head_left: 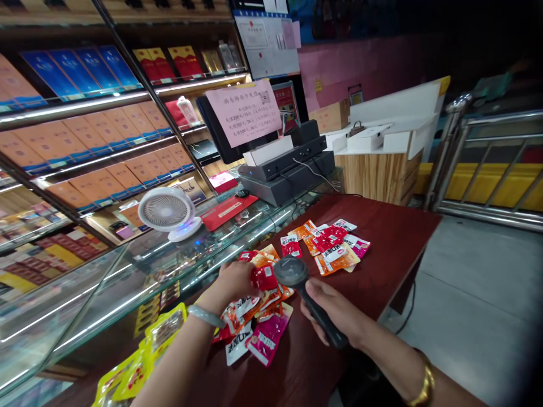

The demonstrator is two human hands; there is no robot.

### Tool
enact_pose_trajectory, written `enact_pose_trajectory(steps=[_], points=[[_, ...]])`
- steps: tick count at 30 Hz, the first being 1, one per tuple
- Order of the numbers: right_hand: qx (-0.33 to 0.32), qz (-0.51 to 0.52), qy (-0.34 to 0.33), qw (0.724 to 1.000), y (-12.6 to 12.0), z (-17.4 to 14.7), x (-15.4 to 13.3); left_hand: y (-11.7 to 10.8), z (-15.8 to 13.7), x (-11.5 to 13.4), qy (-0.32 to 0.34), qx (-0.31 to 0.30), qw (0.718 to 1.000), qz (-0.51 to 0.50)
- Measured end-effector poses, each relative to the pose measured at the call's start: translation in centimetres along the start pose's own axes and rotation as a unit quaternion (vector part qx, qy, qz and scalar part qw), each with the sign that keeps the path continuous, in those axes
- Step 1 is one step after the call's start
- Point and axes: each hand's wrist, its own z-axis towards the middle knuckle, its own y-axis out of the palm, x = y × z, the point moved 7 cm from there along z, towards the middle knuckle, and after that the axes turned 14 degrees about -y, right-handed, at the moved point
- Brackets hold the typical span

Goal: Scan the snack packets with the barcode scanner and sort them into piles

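Observation:
My right hand (333, 311) is wrapped round the handle of a dark grey barcode scanner (292, 271). The scanner's head points toward a red snack packet (263, 278) that my left hand (238, 281) grips, with its white label facing the scanner. Under and around my left hand lies a loose pile of orange, white and red packets, with a magenta packet (269, 337) at its near side. Beyond the scanner, a second heap of snack packets (333, 246) rests on the dark red table (382, 226). The left fingertips are partly hidden.
Yellow packets (146, 350) lie at the near left. A glass counter (102, 288) runs along the left, bearing a white fan (167, 210) and a red envelope (229, 212). Behind stands a dark register (288, 169) with cables. A metal railing (487, 169) is at right.

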Motion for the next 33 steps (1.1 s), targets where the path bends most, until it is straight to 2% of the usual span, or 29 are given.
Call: enact_pose_trajectory(steps=[3, 6, 8, 10, 13, 16, 20, 23, 28, 33], points=[[-0.012, 0.016, 0.008, 1.000, 0.3, 0.3, 0.8, 0.3, 0.0, -2.0, 0.008, -0.059, 0.998, 0.025], [-0.003, 0.025, 0.018, 1.000, -0.4, 0.2, 1.3, -0.1, 1.6, -1.7, -0.010, -0.022, 1.000, -0.017], [0.010, 0.021, 0.025, 0.999, -1.2, 0.0, 1.4, -0.3, 3.3, -0.1, -0.022, 0.023, 0.997, -0.065], [0.031, 0.007, 0.028, 0.999, -2.3, -0.1, 1.3, -0.3, 5.2, 2.6, -0.008, 0.064, 0.993, -0.101], [0.064, -0.006, 0.022, 0.998, -3.8, -0.4, 0.8, 0.2, 8.1, 6.2, -0.027, 0.088, 0.991, -0.092], [0.085, -0.018, 0.015, 0.996, -5.0, -0.7, 0.3, 0.5, 10.3, 8.2, -0.077, 0.087, 0.989, -0.091], [0.100, -0.022, 0.008, 0.995, -6.1, -1.1, 0.0, 1.1, 12.0, 8.9, -0.118, 0.041, 0.986, -0.113], [0.108, -0.018, 0.010, 0.994, -6.4, -1.4, 0.0, 1.6, 12.1, 8.8, -0.114, 0.009, 0.981, -0.155], [0.110, -0.024, 0.007, 0.994, -6.3, -1.4, 0.0, 1.0, 10.4, 7.6, -0.099, 0.042, 0.960, -0.259], [0.079, -0.025, 0.013, 0.996, -4.8, -1.4, 0.0, 0.6, 8.1, 5.9, -0.107, 0.064, 0.942, -0.312]])
